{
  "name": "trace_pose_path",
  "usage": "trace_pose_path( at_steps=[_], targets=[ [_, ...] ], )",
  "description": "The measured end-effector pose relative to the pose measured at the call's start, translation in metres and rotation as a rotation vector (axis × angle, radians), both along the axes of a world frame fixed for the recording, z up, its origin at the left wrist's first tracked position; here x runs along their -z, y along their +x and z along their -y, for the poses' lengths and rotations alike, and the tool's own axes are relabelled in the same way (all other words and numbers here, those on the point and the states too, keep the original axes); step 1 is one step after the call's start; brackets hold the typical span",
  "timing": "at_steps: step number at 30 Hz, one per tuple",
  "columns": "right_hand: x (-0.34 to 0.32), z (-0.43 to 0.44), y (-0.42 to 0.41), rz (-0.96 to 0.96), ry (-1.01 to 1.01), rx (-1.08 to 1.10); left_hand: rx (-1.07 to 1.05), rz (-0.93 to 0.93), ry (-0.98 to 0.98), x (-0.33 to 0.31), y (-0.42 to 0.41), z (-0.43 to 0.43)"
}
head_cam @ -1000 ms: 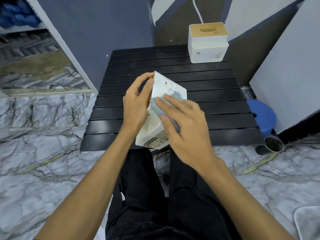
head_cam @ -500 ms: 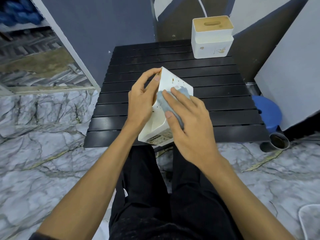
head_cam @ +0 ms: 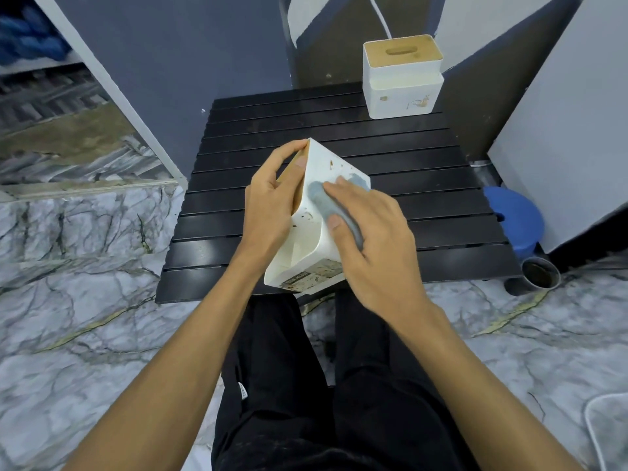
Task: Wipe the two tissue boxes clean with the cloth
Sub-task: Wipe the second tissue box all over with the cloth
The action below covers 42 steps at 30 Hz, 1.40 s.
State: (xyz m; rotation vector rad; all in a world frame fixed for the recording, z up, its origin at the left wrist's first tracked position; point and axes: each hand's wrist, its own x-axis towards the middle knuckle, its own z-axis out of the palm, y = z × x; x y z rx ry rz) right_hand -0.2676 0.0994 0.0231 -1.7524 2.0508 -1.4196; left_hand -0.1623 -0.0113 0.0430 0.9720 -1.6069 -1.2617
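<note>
the person sits at a low black slatted counter [head_cam: 424, 205], knees in black trousers [head_cam: 306, 402] just under its near edge. the left grip [head_cam: 272, 205] is clasped round the near tissue box [head_cam: 326, 164], fingers curled over its upper corner and thumb on the white side. the box is lifted and tipped over, its wooden top turned into the left palm and its labelled base facing the person, above the front half of the counter. brown specks and smears show on the white face that looks up. the right grip [head_cam: 373, 246] has the blue-grey cloth [head_cam: 317, 195] pressed on that face, fingers laid along the top of it and the thumb pinning its near side, so the cloth is caught between hand and box.

the second tissue box [head_cam: 401, 86] stands upright at the far right corner of the counter, well apart from the hands, brown marks on its front. a blue stool [head_cam: 513, 219] and a dark cup [head_cam: 540, 275] sit on the marble floor [head_cam: 85, 317] just beside the counter's right edge.
</note>
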Motion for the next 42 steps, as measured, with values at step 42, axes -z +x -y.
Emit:
trace_pose_path(
  at_steps=[42],
  targets=[
    [-0.012,0.016,0.007,-0.156,0.041,-0.008,0.023,-0.033,0.026,0.001,0.008,0.007]
  ],
)
